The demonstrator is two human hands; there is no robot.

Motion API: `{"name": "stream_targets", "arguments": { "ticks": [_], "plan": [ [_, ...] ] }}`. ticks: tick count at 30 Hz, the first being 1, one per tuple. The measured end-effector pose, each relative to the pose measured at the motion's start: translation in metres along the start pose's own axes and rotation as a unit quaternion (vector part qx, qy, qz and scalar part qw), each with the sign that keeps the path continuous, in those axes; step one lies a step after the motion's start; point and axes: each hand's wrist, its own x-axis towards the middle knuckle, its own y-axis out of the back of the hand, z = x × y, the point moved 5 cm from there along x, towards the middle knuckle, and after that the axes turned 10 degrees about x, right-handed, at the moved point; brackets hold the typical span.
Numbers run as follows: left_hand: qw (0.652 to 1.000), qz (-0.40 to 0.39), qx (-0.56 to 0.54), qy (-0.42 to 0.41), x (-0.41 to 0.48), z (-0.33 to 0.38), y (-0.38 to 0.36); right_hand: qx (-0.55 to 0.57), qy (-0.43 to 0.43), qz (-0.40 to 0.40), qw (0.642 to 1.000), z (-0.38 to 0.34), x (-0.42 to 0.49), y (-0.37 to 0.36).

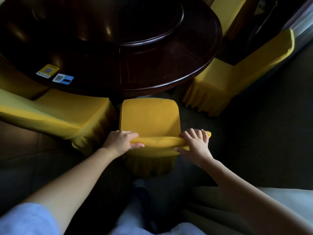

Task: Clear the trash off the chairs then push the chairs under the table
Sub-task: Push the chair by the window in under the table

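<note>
A chair in a yellow fabric cover [149,117] stands right in front of me, its seat bare and its front edge close to the rim of the dark round wooden table [186,72]. My left hand [121,141] grips the left end of the chair's backrest top. My right hand [194,144] grips the right end of the same backrest. No trash shows on this seat.
Another yellow-covered chair [55,114] stands close on the left, partly under the table, and a third [237,78] sits at the right. Two small cards [55,74] lie on the tabletop near its left edge. A raised turntable [135,19] fills the table's middle. Dark floor lies to the right.
</note>
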Motion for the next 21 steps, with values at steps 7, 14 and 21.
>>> {"name": "stream_targets", "arguments": {
  "ticks": [7,14,21],
  "plan": [
    [1.0,0.008,0.004,0.024,0.016,-0.02,-0.005,-0.008,0.027,0.014,0.999,-0.002,0.025,0.007],
    [0.998,-0.024,-0.006,0.06,0.022,-0.007,-0.007,-0.014,-0.007,-0.064,0.998,0.014,0.054,0.013],
    [0.998,0.029,-0.003,0.058,0.031,-0.009,-0.003,-0.048,0.004,-0.082,0.995,0.018,0.085,0.014]
  ]
}}
